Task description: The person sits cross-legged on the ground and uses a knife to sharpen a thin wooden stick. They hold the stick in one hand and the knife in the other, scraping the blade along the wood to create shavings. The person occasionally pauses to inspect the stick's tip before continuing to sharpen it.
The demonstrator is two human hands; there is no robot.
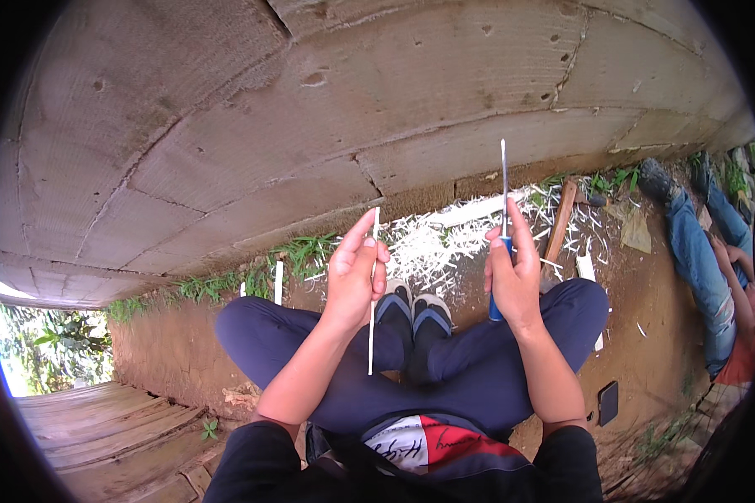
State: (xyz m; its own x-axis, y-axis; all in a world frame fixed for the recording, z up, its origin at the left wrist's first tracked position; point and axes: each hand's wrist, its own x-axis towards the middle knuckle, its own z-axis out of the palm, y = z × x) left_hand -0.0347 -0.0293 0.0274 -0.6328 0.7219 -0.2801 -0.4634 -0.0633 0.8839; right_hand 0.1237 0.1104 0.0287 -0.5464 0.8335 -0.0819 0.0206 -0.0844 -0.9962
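My left hand (357, 277) pinches a thin, pale wooden stick (372, 327), held nearly upright above my crossed legs. In my right hand (516, 285) is a blue-handled tool (504, 189) with a narrow metal blade or shaft pointing up and away. Whether it is a thin knife seen edge-on or a screwdriver cannot be told. The stick and the tool are apart, one on each side of my feet. White shavings (428, 256) lie heaped on the ground just beyond my shoes.
A block wall (252, 151) rises in front. A wooden handle (562, 222) with a dark head lies right of the shavings, near a pale strip (478, 210). A phone-like dark object (608, 402) is on the dirt. Another person in jeans (696, 268) sits at right. Planks (101, 427) are at left.
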